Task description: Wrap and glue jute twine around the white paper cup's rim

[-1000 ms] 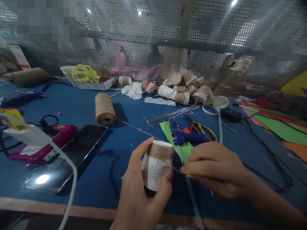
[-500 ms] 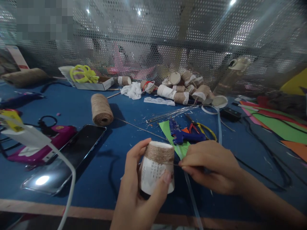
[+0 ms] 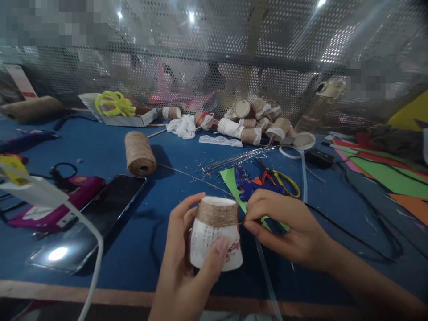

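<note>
My left hand (image 3: 192, 263) is closed around a white paper cup (image 3: 204, 243) with printed writing and a red blossom pattern. The cup is upside down, its narrow end up, and brown twine (image 3: 219, 214) is wound around that upper part. Pinched in my right hand (image 3: 281, 225), just right of the cup, is the twine's strand, pulled taut against the cup's side. Behind on the left lies the twine spool (image 3: 140, 154), from which a strand runs along the table toward the cup. A blue glue gun (image 3: 245, 185) lies partly behind my right hand on green paper (image 3: 230, 180).
A phone (image 3: 96, 218) and a magenta power strip (image 3: 60, 198) lie at left, with a white cable in front. Yellow-handled pliers (image 3: 286, 183) and thin wires (image 3: 237, 158) lie beyond my right hand. Several twine-wrapped cups (image 3: 250, 136) are piled at the back. Coloured paper (image 3: 384, 169) lies at right.
The cup has turned in my left hand, bringing the red blossom print into view. The twine band reaches slightly lower. My right hand has shifted a little left and up with the strand.
</note>
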`<state>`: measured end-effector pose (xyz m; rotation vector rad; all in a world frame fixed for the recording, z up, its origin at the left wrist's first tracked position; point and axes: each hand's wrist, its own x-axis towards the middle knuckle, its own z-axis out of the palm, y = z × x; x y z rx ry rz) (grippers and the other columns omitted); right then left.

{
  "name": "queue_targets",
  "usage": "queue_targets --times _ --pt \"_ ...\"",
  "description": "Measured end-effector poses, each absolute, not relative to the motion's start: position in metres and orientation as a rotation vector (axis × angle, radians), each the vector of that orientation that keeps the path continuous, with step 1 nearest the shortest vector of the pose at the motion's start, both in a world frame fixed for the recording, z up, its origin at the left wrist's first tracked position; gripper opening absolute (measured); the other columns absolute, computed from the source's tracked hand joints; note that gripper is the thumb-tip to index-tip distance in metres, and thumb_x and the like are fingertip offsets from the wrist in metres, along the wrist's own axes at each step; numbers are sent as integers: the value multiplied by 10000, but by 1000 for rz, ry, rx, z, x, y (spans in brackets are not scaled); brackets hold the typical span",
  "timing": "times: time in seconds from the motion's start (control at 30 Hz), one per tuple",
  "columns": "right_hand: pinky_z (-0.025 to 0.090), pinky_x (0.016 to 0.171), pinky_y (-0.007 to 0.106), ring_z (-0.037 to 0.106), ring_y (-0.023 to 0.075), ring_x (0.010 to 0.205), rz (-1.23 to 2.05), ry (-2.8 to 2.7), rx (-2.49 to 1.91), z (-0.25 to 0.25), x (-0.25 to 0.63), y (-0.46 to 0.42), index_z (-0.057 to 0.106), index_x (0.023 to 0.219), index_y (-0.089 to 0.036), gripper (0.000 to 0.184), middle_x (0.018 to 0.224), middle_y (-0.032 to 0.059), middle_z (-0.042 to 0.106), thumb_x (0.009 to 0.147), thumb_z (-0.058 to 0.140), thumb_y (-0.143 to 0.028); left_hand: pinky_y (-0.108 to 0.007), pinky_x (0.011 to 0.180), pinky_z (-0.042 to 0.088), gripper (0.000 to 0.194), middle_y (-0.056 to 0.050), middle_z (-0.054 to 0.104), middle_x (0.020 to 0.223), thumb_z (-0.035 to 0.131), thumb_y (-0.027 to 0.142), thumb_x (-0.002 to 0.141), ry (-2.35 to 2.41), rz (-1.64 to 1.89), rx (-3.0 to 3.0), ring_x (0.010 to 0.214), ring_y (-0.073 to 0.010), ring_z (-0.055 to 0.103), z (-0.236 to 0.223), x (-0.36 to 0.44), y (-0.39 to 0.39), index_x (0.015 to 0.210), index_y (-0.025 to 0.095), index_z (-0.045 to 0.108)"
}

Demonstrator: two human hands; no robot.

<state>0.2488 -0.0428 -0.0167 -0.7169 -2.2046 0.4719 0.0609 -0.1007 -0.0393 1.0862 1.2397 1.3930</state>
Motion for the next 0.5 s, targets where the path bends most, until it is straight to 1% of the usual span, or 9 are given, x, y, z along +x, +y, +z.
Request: queue_targets --times 0.07,0.13,0.23,0.3,0.4,0.5 --pt "511 653 250 605 142 718 514 -2177 -707 -16 247 -43 636 869 -208 123 783 13 653 976 614 -151 -190 683 576 454 8 740 1180 699 400 952 1223 1397 1072 814 -150 726 -40 61 -100 1362 381 504" --pt "514 658 254 603 142 723 539 -2168 -707 -17 246 -42 633 861 -209 127 793 11 644 973 618 -152 -191 676 577 460 3 745 1172 706 389 947 1205 1395 1047 813 -155 727 -40 61 -100 1360 375 503" --pt "519 674 267 608 146 739 584 -2156 -720 -18 246 -42 634 862 -208 121 811 14 641 972 622 -161 -211 717 587 478 -3 754 1162 713 374 941 1185 1400 1024 867 -175 740 -39 60 -99 1367 369 498" --pt "521 690 270 610 147 753 612 -2142 -731 -19 246 -42 642 865 -203 114 820 16 641 973 630 -168 -205 715 584 491 -2 764 1154 722 369 936 1169 1394 1012 858 -169 741 -39 60 -99 1373 370 499" --pt "514 706 260 605 139 761 640 -2118 -731 -19 245 -43 640 851 -194 124 813 14 639 973 639 -174 -172 744 574 494 14 781 1159 736 369 931 1123 1384 974 896 -154 751 -40 58 -98 1367 383 504" --pt "502 702 241 590 126 748 669 -2112 -724 -18 243 -45 631 830 -183 152 788 10 635 980 624 -163 -121 757 551 467 54 790 1178 727 369 941 1071 1366 940 934 -121 756 -41 55 -97 1352 412 509"
